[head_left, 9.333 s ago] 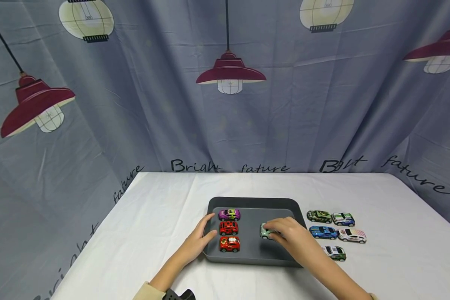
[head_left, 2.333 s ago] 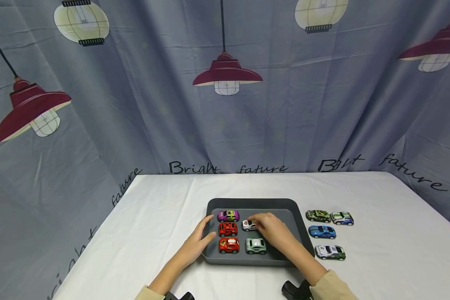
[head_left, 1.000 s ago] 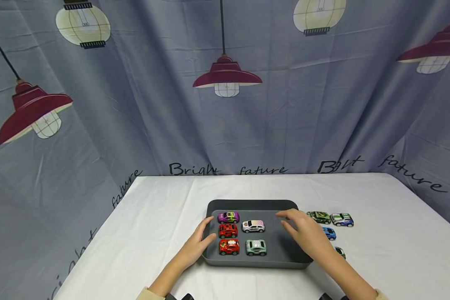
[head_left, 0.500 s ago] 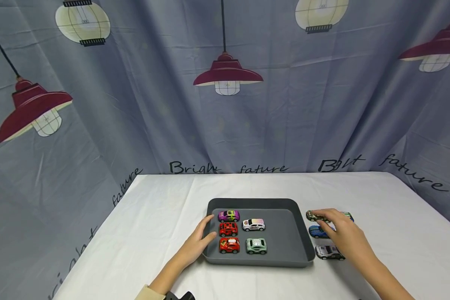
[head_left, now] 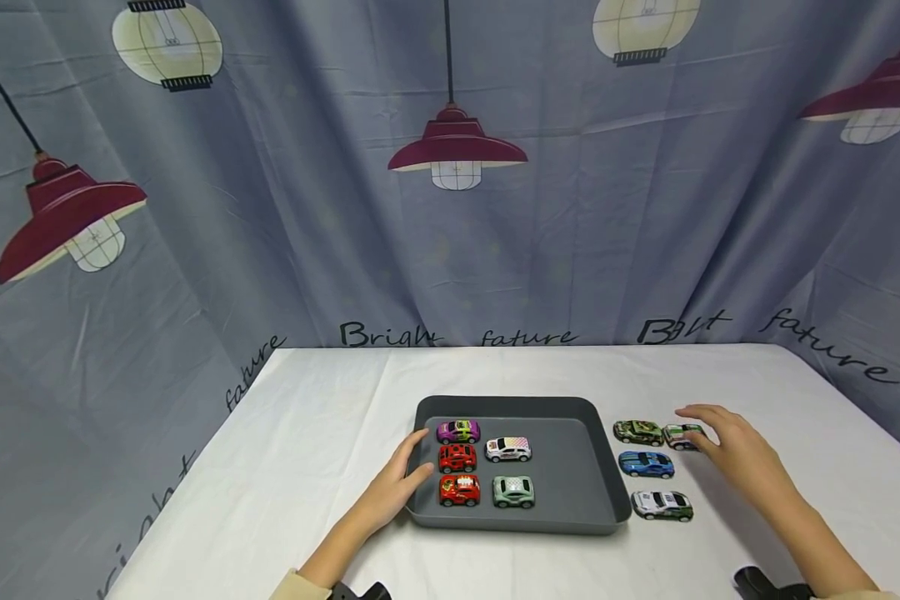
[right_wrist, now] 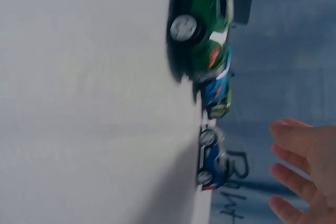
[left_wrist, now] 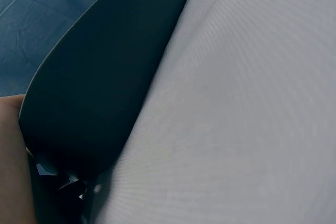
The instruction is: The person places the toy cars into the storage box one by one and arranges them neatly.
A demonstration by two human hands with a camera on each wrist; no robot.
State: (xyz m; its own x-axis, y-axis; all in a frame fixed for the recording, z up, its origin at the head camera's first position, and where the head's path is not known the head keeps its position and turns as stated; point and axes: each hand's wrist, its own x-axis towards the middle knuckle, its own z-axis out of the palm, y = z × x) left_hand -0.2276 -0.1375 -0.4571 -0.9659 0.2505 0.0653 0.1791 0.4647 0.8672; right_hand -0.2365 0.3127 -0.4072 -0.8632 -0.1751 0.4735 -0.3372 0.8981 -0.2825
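My left hand (head_left: 390, 483) rests at the left rim of the dark grey tray (head_left: 577, 492), fingers and thumb spread and extended. Over the white, blue and green toy car (head_left: 677, 436) hovers my right hand (head_left: 746, 458), thumb and fingers apart and nothing held; it partly covers that car in the head view. From the right wrist camera, a gap shows between the hand and this toy car (right_wrist: 212, 158). Beside it sits a camouflage green toy car (head_left: 637, 432). Nearer me are a blue toy car (head_left: 646, 465) and a white-and-green toy car (head_left: 662, 506).
Inside the tray, a purple car (head_left: 457, 431) and two red cars (head_left: 457, 457) form the left column. A white car (head_left: 507, 449) and a pale green car (head_left: 513, 492) form a second. White cloth (head_left: 330, 433) covers the table; a printed curtain (head_left: 307, 208) hangs behind.
The pale green car was set down in the tray, and the white patterned car moved in from the right and was released. My right hand has since moved right, past the camouflage car. The left stayed.
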